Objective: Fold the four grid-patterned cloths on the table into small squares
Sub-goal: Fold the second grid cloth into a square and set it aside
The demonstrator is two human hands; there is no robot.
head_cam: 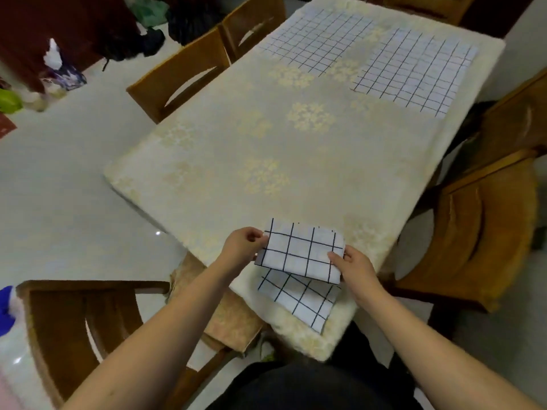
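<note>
A person's two hands hold a folded grid cloth (302, 252) just above the near edge of the table (207, 161) — the left hand (241, 247) pinches its left end and the right hand (353, 266) pinches its right end, so the cloth's long axis runs left to right between the fingers. Directly beneath it, nearer the person, lies another folded grid cloth (302, 303), turned at a slant. Two more grid cloths lie flat and unfolded at the far end — one at far left (313, 39), one at far right (414, 72) — well apart from both hands, the right hand likely nearer
</note>
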